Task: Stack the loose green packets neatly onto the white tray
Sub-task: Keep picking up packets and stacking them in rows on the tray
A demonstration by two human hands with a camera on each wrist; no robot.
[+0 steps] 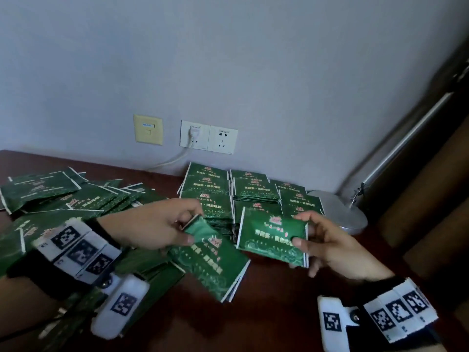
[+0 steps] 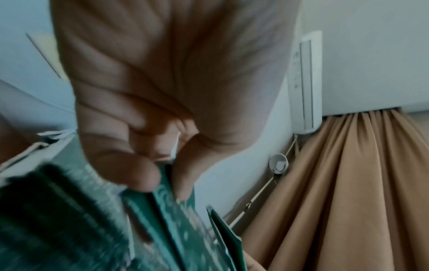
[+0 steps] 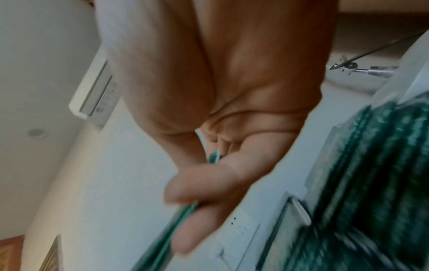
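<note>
My left hand (image 1: 191,228) pinches the top corner of a green packet (image 1: 213,262) that hangs tilted over the dark wooden table (image 1: 266,313); a second packet edge shows just under it. In the left wrist view, thumb and fingers (image 2: 139,176) clamp that packet (image 2: 169,207). My right hand (image 1: 300,228) grips the right end of another green packet (image 1: 269,237), held above the table; its edge (image 3: 183,212) shows between thumb and fingers. Neat stacks of green packets (image 1: 253,191) stand behind the hands by the wall. No white tray shows under them.
A loose heap of green packets (image 1: 63,199) covers the table's left side, under my left forearm. A silver lamp base (image 1: 342,209) sits right of the stacks. Wall sockets (image 1: 208,138) with a white cable are behind. Bare table lies in front of my hands.
</note>
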